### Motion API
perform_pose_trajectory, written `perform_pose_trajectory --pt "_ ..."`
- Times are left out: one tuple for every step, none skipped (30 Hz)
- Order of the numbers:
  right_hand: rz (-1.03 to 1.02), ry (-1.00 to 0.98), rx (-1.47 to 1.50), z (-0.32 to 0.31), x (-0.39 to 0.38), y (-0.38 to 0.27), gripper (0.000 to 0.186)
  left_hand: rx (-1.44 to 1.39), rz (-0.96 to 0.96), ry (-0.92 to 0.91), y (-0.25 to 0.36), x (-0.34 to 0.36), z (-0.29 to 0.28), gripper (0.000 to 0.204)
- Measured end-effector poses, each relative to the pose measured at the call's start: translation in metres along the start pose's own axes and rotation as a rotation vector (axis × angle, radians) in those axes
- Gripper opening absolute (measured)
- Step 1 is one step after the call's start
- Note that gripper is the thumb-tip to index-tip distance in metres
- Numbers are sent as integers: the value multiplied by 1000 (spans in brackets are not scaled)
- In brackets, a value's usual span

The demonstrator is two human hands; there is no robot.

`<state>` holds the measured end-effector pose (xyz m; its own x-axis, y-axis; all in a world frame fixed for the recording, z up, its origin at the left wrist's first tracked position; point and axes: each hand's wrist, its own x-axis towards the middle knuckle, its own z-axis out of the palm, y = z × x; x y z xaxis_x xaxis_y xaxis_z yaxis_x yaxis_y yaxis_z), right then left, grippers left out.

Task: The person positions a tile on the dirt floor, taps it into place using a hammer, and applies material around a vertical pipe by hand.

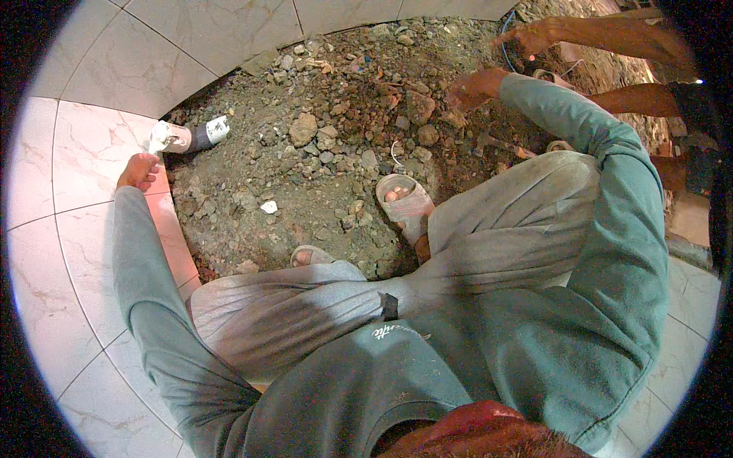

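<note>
My left hand is at the edge of the pale tiles, its fingers curled together. Just above its fingertips is a crumpled white piece; whether the fingers grip it I cannot make out. Beside that lies a short pipe, white with a dark grey band, at the border of the rubble. On the far right, my right hand reaches low over the soil and stones. Its fingers are dark and blurred against the ground, so their hold is hidden.
Another person's hand and bare arm come in from the right, close to a thin blue cord. A hammer-like tool lies on the rubble. Larger stones and a white scrap lie before my sandalled feet. Tiled walls stand behind.
</note>
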<state>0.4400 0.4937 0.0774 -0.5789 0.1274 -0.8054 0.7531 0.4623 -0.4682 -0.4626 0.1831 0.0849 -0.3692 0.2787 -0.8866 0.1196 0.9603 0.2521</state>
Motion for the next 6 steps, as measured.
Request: perform_pose_trajectory --pt "8 13 -126 -1 1 0 40 69 96 40 -1 3 -4 30" --pt "8 13 -126 1 0 1 40 138 191 81 -1 7 -8 34" --pt "11 20 -117 2 -1 1 39 137 191 81 -2 11 -11 34" --pt "10 27 -94 4 -2 1 38 90 98 24 -3 16 -14 39" --pt "6 29 -64 5 -3 2 37 43 4 -33 -2 20 -17 44" --pt "6 28 -38 7 -4 4 37 43 3 -33 -3 23 -19 44"
